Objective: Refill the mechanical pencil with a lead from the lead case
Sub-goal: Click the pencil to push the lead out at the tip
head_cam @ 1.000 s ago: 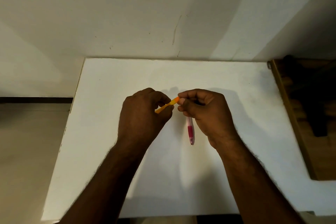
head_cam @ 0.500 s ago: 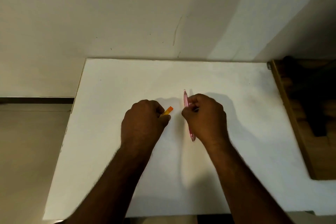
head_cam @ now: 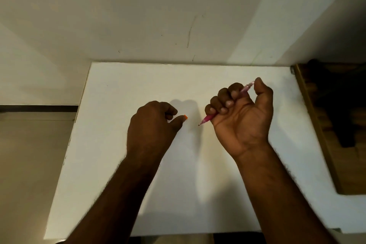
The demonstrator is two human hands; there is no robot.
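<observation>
- The white table (head_cam: 118,144) fills the middle of the view, its far edge against a pale wall (head_cam: 158,16) with a few thin scratches
- A brown wooden piece of furniture (head_cam: 316,134) stands along the table's right side, with something dark on it that is too dim to make out
- The right hand (head_cam: 242,117) is raised over the table right of centre, palm turned toward the camera, fingers curled round the mechanical pencil (head_cam: 208,119) and the thumb up at its rear end
- The left hand (head_cam: 152,125) sits left of centre, back toward the camera, fingers curled in and gripping the lead case (head_cam: 185,117)
- The pink translucent pencil runs slantwise through the right fist, tip pointing down and left, just beside the left hand but apart from it
- Only a small orange end of the case shows past the left thumb; the rest is hidden inside the hand
</observation>
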